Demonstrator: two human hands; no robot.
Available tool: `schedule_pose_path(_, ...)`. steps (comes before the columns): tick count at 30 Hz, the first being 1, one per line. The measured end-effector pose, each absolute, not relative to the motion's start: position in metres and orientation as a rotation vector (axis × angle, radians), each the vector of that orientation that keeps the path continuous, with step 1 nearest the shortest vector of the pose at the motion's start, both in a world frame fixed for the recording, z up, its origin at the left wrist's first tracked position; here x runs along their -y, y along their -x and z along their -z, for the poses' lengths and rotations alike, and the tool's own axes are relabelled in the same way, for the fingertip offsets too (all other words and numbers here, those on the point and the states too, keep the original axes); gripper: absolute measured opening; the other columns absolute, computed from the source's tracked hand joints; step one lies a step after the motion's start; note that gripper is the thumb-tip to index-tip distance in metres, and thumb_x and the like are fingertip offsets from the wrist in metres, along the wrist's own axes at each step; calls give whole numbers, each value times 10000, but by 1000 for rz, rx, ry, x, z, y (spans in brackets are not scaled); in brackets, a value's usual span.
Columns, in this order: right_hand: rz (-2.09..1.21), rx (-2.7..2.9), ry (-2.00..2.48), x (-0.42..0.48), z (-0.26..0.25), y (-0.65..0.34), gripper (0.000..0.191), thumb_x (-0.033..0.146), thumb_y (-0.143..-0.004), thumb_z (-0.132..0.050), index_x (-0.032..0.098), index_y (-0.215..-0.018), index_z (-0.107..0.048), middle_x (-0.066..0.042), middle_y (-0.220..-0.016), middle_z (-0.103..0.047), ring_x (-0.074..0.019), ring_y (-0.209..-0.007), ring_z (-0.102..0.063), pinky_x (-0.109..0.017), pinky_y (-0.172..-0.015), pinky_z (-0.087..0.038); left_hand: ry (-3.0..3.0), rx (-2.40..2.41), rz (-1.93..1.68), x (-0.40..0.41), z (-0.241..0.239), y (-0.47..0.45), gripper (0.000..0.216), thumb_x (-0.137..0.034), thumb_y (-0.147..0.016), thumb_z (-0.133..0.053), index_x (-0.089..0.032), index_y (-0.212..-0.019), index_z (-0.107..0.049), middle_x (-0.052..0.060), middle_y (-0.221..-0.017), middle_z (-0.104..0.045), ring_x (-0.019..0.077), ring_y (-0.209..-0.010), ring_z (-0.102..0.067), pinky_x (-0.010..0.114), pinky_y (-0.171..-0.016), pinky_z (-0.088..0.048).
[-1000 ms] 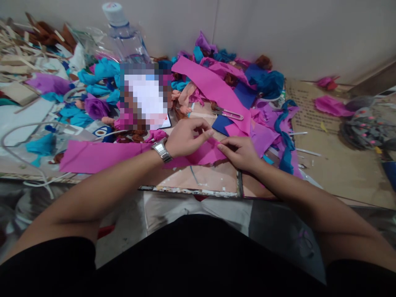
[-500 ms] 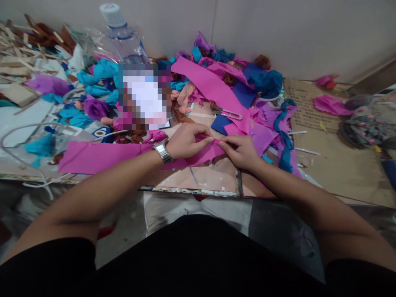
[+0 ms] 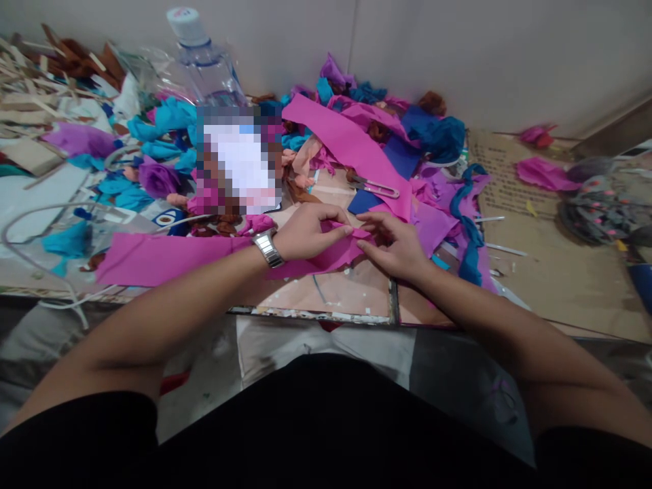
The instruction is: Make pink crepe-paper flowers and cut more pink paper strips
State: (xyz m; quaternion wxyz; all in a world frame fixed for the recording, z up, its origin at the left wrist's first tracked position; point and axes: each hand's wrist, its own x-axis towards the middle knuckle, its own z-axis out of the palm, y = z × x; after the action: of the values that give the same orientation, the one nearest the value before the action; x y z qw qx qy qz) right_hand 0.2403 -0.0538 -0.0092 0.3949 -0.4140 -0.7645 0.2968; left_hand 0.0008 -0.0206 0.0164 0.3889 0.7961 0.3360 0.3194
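Head view, looking down on the bench. I see the left hand [image 3: 305,234], with a wristwatch [image 3: 267,246] on its wrist, thumb and fingers closed together and pinching the near end of the magenta paper strip [image 3: 163,258]. The strip lies flat on the work board [image 3: 316,314] and runs from the pinch out to the left, passing under the left wrist. The right hand [image 3: 394,246] sits just beside the left, its fingers loosely spread over the strip's end and touching it; I cannot tell whether they clamp the paper or only rest on it. Beyond the hands, metal snips [image 3: 374,185] lie among heaped paper scraps [image 3: 432,132] in magenta, blue and teal. A water bottle [image 3: 204,58] stands at the back, a purple paper flower [image 3: 157,178] and a white cable [image 3: 41,210] to the left
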Motion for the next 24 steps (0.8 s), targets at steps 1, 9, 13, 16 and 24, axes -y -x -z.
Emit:
schedule_pose_path(1, -744, 1937, 1031, 54, 10, -240, 437, 326, -910, -771, 220, -1324, -680, -74, -1054, -788, -179, -827, -716, -264, -627, -535, -2017, -859, -808, 21, -17, -1, 239, -380, -967, -652, -170, -920, -756, 57, -1015, -806, 189, -926, -727, 323, -897, -539)
schedule_pose_path(9, -660, 2005, 998, 56, 4, -239, 298, 261, -929, -717, 210, -1222, -719, -64, -1030, -788, -164, -815, -701, -255, -625, -556, -2082, -826, -779, 21, -16, -2, 225, -358, -979, -643, -165, -961, -756, 67, -1082, -804, 186, -964, -733, 314, -923, -534)
schedule_pose_path(13, -668, 2030, 993, 55, 5, -239, 251, 264, -934, -713, 207, -1178, -728, -72, -1069, -795, -159, -810, -702, -255, -623, -556, -2142, -849, -753, 21, -14, -2, 240, -389, -984, -647, -174, -982, -755, 57, -1041, -802, 185, -931, -725, 303, -874, -523)
schedule_pose_path(16, -653, 2047, 974, 55, 5, -239, 226, 248, -933, -715, 211, -1155, -733, -65, -1052, -797, -155, -795, -700, -248, -606, -545, -2150, -844, -762, 20, -13, -2, 243, -392, -985, -647, -173, -981, -752, 56, -1027, -801, 182, -926, -722, 296, -857, -516)
schedule_pose_path(24, -458, 2080, 981, 54, 0, -239, 123, 252, -946, -723, 237, -1063, -756, -43, -934, -789, -162, -735, -681, -288, -651, -547, -2098, -841, -793, 22, -15, -4, 290, -425, -994, -626, -172, -954, -762, 72, -993, -801, 193, -910, -722, 319, -860, -534)
